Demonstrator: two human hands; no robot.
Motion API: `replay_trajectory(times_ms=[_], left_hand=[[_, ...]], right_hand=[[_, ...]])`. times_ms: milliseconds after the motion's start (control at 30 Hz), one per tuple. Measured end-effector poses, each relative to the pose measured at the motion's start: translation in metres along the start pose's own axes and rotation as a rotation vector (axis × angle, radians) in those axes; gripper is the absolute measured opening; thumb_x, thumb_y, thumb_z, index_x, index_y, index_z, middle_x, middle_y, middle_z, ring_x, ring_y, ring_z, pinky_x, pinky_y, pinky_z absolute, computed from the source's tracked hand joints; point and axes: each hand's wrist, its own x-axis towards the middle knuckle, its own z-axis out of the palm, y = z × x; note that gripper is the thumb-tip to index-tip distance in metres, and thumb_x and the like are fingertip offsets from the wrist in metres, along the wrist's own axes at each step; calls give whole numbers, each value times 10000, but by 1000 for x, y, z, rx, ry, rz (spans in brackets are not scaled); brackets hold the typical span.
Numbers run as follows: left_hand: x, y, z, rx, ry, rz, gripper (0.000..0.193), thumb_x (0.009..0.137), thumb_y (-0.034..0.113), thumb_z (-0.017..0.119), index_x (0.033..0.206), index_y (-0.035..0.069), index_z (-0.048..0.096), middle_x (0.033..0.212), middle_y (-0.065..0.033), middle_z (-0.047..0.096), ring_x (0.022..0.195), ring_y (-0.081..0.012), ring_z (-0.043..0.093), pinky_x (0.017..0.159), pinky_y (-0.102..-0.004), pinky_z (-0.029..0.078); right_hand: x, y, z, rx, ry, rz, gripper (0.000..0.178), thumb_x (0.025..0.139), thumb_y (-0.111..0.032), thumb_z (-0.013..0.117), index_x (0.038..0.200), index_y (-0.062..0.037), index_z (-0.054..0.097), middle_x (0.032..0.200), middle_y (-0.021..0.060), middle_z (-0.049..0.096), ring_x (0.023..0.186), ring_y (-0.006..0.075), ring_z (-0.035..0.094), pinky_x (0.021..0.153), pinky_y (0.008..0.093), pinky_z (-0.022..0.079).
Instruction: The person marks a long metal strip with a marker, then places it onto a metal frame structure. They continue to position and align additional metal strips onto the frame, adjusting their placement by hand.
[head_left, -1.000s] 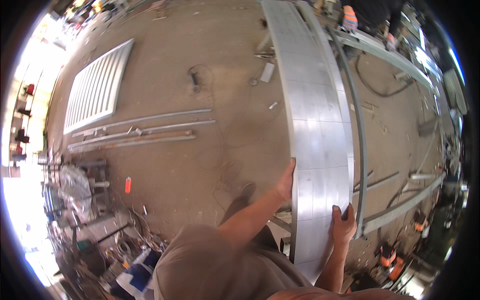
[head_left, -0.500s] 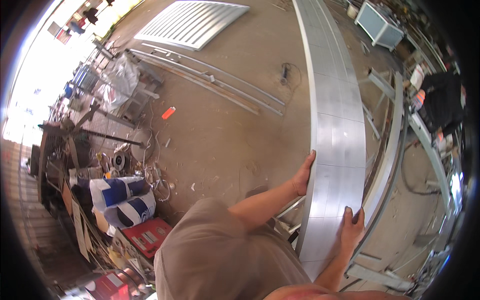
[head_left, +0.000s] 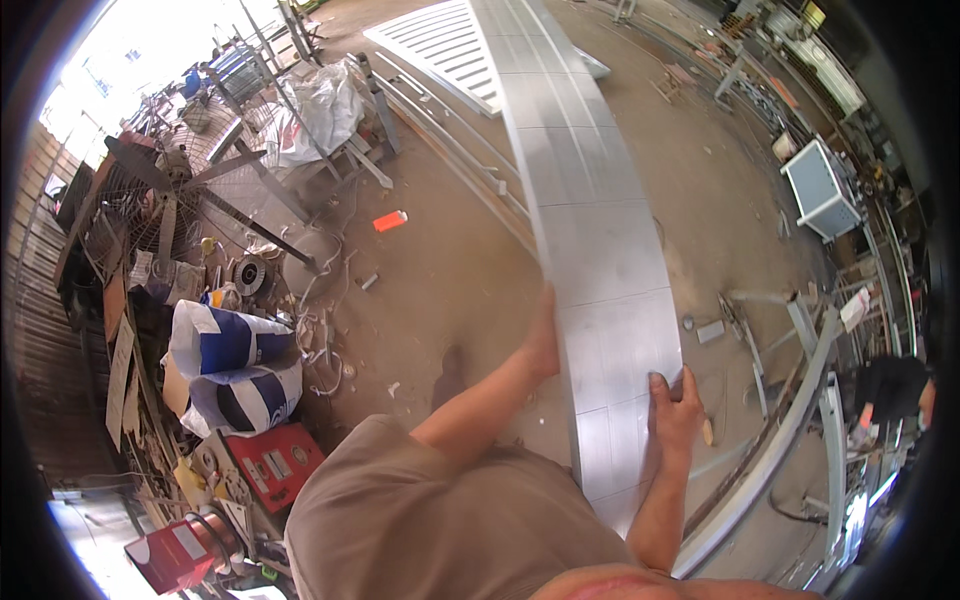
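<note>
A long silver metal panel (head_left: pixel 607 245), scored crosswise into sections, stretches from close to my body toward the far side of the workshop. My left hand (head_left: pixel 543 335) grips its left edge, with the fingers partly hidden beneath it. On the right edge, a little nearer to me, my right hand (head_left: pixel 679 408) is closed, its thumb on the upper face and other fingers around the side. The panel's far end overlaps a white ribbed panel (head_left: pixel 435 45) in the view.
At left stand a large fan (head_left: pixel 165 195), blue-and-white sacks (head_left: pixel 245 390) and a red machine (head_left: pixel 285 467). An orange object (head_left: pixel 390 221) lies on the floor. Metal frame bars (head_left: pixel 770 470) run along the right, and a white-framed box (head_left: pixel 820 190) stands farther back.
The panel has swung left with both hands still on it. Its far end now covers part of the ribbed panel, and the metal frame at right is farther from it.
</note>
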Motion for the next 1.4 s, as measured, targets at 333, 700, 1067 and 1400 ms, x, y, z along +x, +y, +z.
replay_trajectory(times_ms=[333,700,1067,1400], left_hand=[[56,310,-93,-54,204,313,820,1057,721,339,1550,81,481,1476,-121,587,1316,-316,588,1088,-467,518],[150,540,-210,-84,373,566,753,1089,665,328,1610,128,409,1578,-89,500,1400,-326,510,1154,-492,449],[264,776,-378,-76,299,692,803,1073,679,387,1664,139,328,1666,-96,414,1482,-342,433,1212,-530,382],[346,977,-589,-81,197,765,797,1068,664,424,1658,133,346,1672,-101,403,1493,-332,421,1227,-521,373]], right_hand=[[148,-270,181,-16,-250,-222,864,847,-613,781,1448,-13,619,1353,269,688,1287,410,653,1072,465,518],[304,-476,373,-106,-406,-479,939,852,-732,711,1430,2,627,1262,272,726,1186,436,698,997,491,556],[450,-698,602,-90,-583,-504,883,859,-685,731,1419,-10,626,1280,279,715,1206,443,681,1008,505,546],[525,-849,838,-70,-629,-499,838,872,-635,725,1424,-15,613,1265,269,722,1159,457,697,996,514,553]])
